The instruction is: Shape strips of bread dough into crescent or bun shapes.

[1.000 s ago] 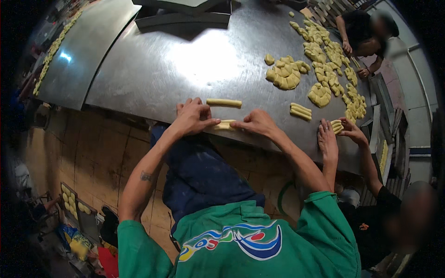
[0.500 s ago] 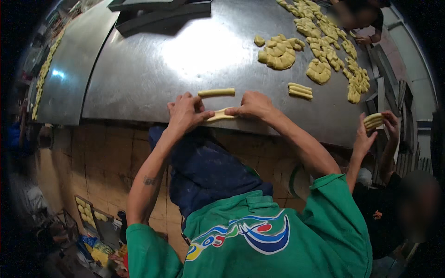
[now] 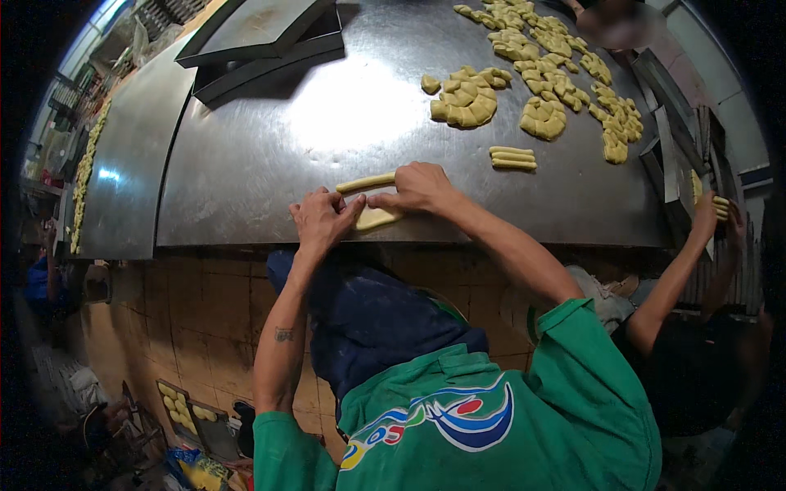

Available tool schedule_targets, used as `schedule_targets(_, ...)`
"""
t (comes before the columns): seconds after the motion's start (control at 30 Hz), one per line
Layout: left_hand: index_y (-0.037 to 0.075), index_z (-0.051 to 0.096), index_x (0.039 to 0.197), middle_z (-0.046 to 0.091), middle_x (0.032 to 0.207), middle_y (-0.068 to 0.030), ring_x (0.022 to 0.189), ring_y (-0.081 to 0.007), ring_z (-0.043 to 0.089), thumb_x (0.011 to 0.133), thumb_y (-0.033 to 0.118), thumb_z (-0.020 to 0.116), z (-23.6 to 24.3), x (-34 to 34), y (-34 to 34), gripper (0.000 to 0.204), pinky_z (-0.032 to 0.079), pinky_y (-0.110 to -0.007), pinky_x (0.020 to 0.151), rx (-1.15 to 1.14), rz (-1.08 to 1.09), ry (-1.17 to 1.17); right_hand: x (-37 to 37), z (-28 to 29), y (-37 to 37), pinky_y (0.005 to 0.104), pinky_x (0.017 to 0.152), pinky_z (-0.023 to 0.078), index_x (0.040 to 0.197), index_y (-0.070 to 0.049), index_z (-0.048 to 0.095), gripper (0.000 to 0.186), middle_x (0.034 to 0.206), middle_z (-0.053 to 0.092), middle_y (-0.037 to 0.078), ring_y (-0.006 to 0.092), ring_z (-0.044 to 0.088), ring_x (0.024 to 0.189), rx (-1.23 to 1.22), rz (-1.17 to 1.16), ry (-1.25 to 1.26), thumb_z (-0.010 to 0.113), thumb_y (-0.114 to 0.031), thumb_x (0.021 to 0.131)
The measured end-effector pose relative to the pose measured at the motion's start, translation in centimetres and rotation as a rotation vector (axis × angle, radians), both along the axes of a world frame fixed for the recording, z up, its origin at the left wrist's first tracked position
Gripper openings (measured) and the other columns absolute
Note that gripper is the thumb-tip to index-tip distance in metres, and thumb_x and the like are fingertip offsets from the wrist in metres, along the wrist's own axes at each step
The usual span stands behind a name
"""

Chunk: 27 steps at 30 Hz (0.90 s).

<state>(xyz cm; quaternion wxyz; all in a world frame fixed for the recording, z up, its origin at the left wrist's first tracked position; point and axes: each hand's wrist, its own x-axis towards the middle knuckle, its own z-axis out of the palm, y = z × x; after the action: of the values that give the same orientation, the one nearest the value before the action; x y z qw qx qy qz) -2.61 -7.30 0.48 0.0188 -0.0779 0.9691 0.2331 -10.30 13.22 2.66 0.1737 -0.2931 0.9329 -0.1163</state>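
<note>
Head view showed the left hand (image 3: 321, 219) and right hand (image 3: 422, 187), fingers curled, thumbs at the flat dough piece (image 3: 377, 218) near the front of the desk (image 3: 237, 192), any pinch indiscernible; light, even thumb pressure seemed best against tearing.

Shirt (image 3: 573, 417): green, short-sleeved
Print (image 3: 473, 417): multicoloured lettering, blue crescent, red oval, white outlines
Lower garment (image 3: 381, 315): dark blue cloth
Left forearm (image 3: 278, 360): small dark tattoo (image 3: 283, 335)
</note>
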Motion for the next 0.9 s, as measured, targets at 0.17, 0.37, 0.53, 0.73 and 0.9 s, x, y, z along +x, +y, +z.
schedule_targets(0.17, 0.010, 0.067, 0.066, 0.057, 0.080, -0.0047, 0.089, -0.0244, 0.055, 0.069, 0.065, 0.073, 1.2, 1.1, -0.6, 0.055, 0.030, -0.044, 0.081, 0.057, -0.104, -0.034, -0.4, -1.2, 2.5, 0.0413, 0.050, 0.044, 0.057, -0.002, 0.066, 0.072, 0.049, 0.055, 0.014, 0.0321, 0.059, 0.051, -0.167, 0.200, -0.024, 0.066, -0.073, 0.068)
schedule_targets(0.37, 0.010, 0.067, 0.069, 0.059, 0.087, -0.0062, 0.095, -0.0256, 0.053, 0.060, 0.064, 0.080, 1.4, -0.2, -0.1, 0.056, 0.029, -0.045, 0.083, 0.077, -0.095, -0.202, -0.6, -1.1, 1.6, 0.0397, 0.053, 0.048, 0.061, -0.005, 0.069, 0.073, 0.054, 0.059, 0.011, 0.0280, 0.062, 0.055, -0.102, 0.172, 0.014, 0.068, -0.078, 0.063)
schedule_targets(0.53, 0.009, 0.069, 0.071, 0.061, 0.091, -0.0078, 0.097, -0.0269, 0.053, 0.064, 0.062, 0.078, 3.0, 0.0, 1.1, 0.054, 0.030, -0.046, 0.085, 0.005, -0.019, -0.292, -0.3, 0.5, -0.8, 0.0436, 0.064, 0.052, 0.074, 0.000, 0.070, 0.075, 0.072, 0.067, 0.016, 0.0326, 0.068, 0.072, 0.040, -0.009, -0.075, 0.069, -0.074, 0.064)
schedule_targets(0.73, 0.009, 0.068, 0.075, 0.059, 0.089, -0.0073, 0.096, -0.0268, 0.050, 0.076, 0.058, 0.071, 1.6, 1.4, -0.9, 0.049, 0.029, -0.045, 0.086, 0.020, -0.132, -0.069, -0.1, 0.2, 1.3, 0.0444, 0.059, 0.051, 0.067, 0.002, 0.069, 0.083, 0.064, 0.065, 0.015, 0.0325, 0.067, 0.064, 0.046, -0.050, -0.204, 0.061, -0.081, 0.066)
schedule_targets(0.9, 0.010, 0.067, 0.074, 0.057, 0.087, -0.0048, 0.095, -0.0258, 0.049, 0.072, 0.064, 0.072, 1.4, 0.8, -0.4, 0.055, 0.028, -0.045, 0.084, 0.006, -0.180, -0.057, -1.1, 0.0, 1.4, 0.0435, 0.057, 0.051, 0.061, 0.001, 0.066, 0.087, 0.058, 0.062, 0.014, 0.0320, 0.065, 0.060, 0.043, 0.027, -0.167, 0.061, -0.086, 0.060)
